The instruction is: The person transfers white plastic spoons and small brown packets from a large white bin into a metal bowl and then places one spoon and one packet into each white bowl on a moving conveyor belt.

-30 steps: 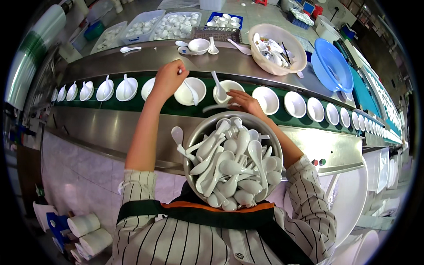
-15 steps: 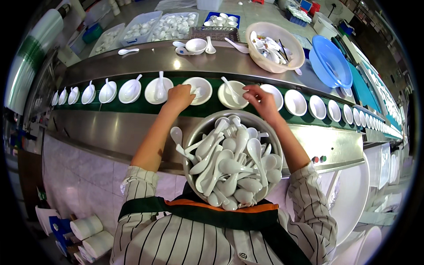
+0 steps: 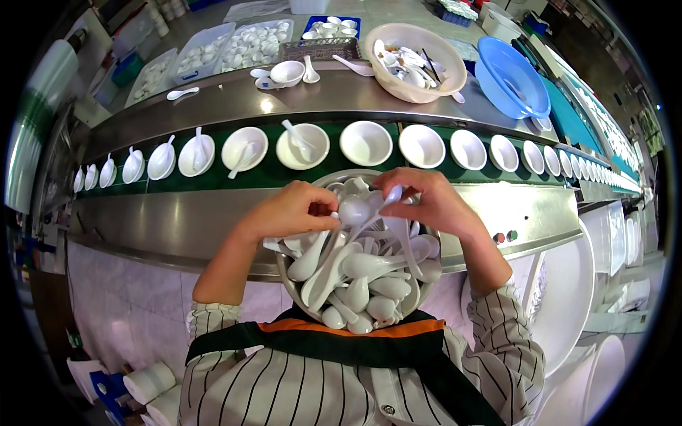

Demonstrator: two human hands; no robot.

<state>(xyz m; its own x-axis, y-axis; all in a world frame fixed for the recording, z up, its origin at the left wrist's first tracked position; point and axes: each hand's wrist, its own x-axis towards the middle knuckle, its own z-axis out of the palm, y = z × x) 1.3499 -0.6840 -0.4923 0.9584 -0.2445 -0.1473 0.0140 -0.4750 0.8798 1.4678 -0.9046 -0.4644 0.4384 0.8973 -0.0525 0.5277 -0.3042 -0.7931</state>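
Observation:
A steel basin [image 3: 289,273] heaped with white ceramic spoons sits close in front of me. Over its far part, my left hand [image 3: 305,209] pinches a white spoon [image 3: 353,210], and my right hand [image 3: 419,201] pinches another spoon [image 3: 393,195] between thumb and fingers. Beyond the basin runs a green conveyor [image 3: 455,179] carrying a row of white bowls [image 3: 366,142]; those toward the left have spoons lying in them, while those from the centre to the right have none.
A steel ledge [image 3: 234,99] holds loose spoons, a small bowl [image 3: 287,70], a cream basin [image 3: 451,64] with mixed items and a blue basin [image 3: 511,67]. Crates of white crockery [image 3: 256,42] stand behind. Red and green buttons [image 3: 505,236] are on the front panel.
Both hands have drawn back from the conveyor bowls down to the spoon basin and now grip spoons there. Spoons now lie in two middle bowls, where my hands were earlier.

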